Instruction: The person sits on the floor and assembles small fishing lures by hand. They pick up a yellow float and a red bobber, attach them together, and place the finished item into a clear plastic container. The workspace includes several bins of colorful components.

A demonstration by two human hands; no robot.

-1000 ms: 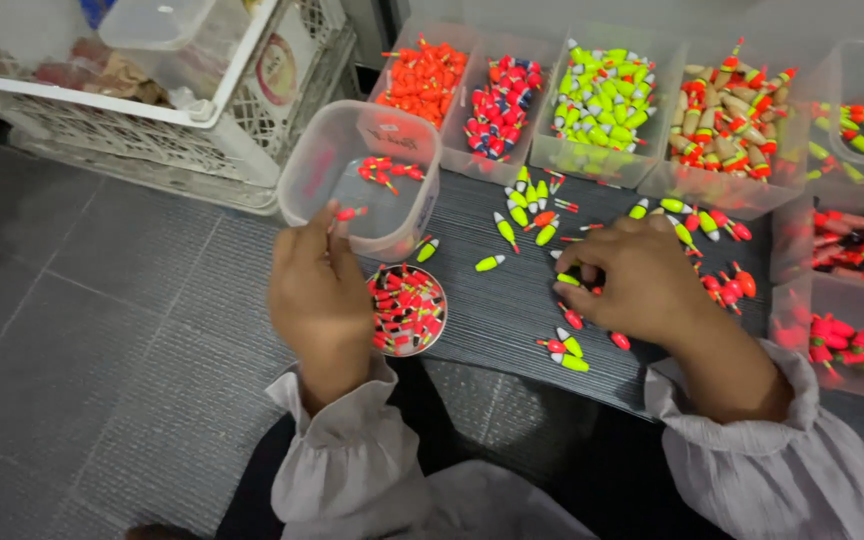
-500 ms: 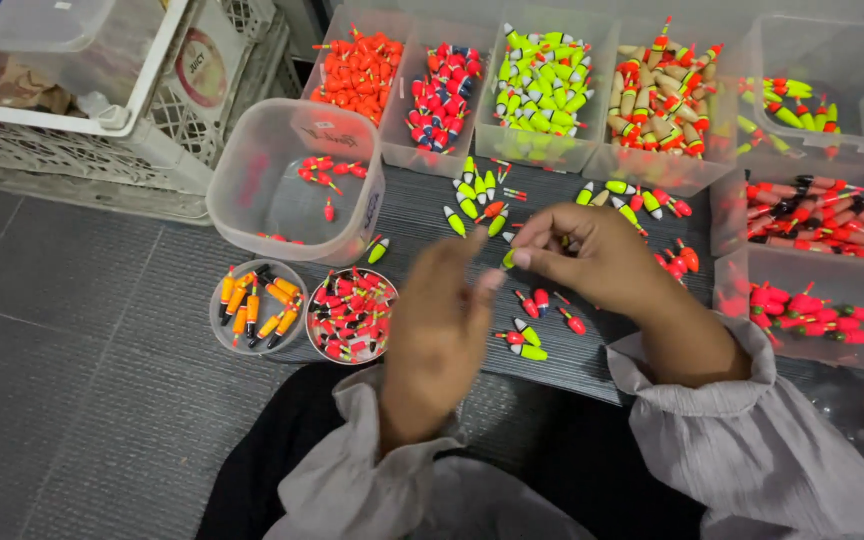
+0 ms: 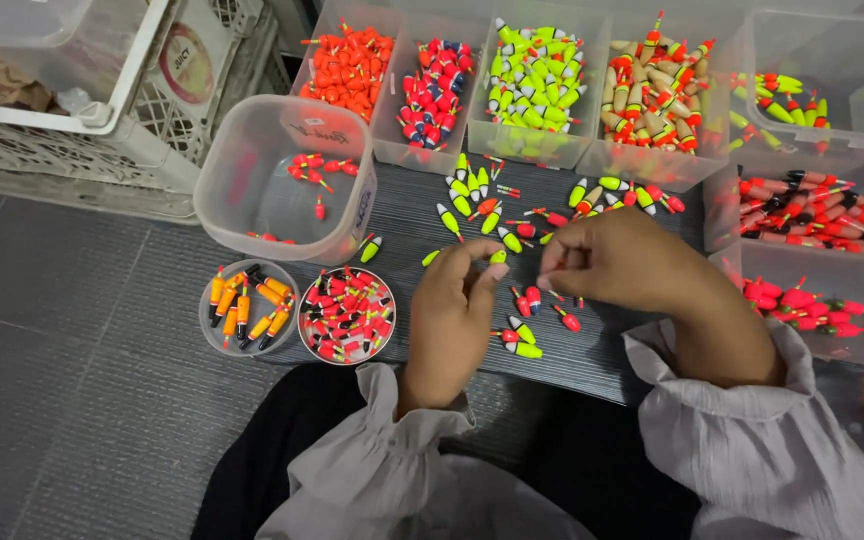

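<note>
Left hand (image 3: 452,320) pinches a small green float (image 3: 498,257); right hand (image 3: 620,262) pinches narrowly at three o'clock—keep fingertips steady above the surface (image 3: 592,350).

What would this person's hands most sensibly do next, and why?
Probably drop the yellow-green float, pinched in the left hand, into the bin of yellow-green floats; it matches those, and the right hand hovers over the loose floats.

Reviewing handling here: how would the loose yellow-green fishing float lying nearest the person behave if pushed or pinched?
The yellow-green float looks rounded and tapered, so it would probably roll or spin on the dark board. It seems small and probably light. Its glossy-looking shell may slip in a pinch.
</note>
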